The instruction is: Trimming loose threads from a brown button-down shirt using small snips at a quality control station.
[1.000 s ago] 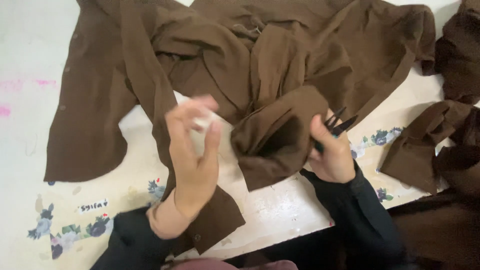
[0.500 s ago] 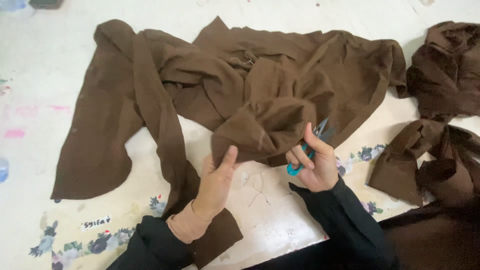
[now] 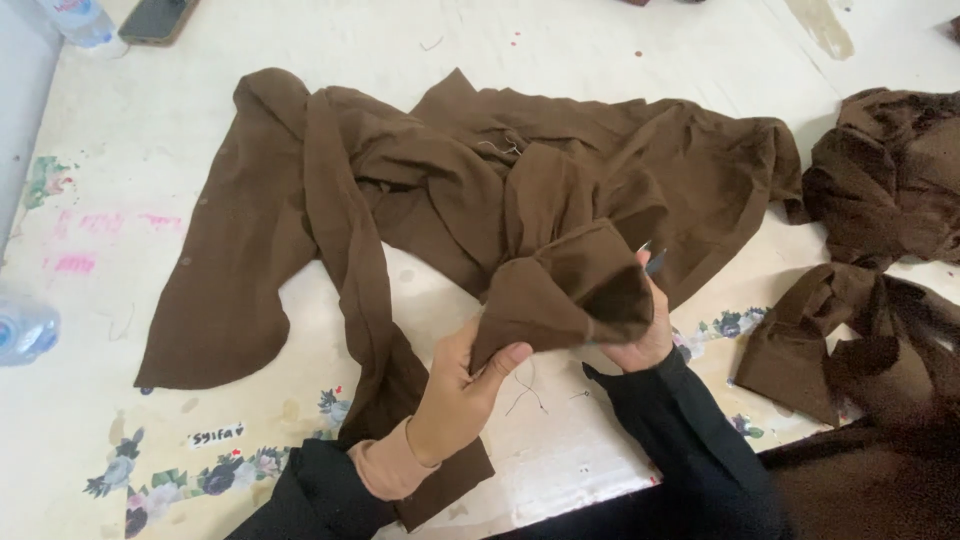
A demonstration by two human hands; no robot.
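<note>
The left hand (image 3: 462, 385) pinches a folded edge of the brown garment (image 3: 480, 200), thumb on top and fingers under the cloth, while the right hand (image 3: 640, 335) is closed on the same fold from behind, mostly hidden by it, with a thin dark tool tip just showing above its fingers. The garment lies spread across the middle of the white bench (image 3: 600, 60), its lifted fold near the front edge. More brown cloth (image 3: 880, 250) is heaped at the right, and a bottle (image 3: 25, 330) sits at the left edge.
</note>
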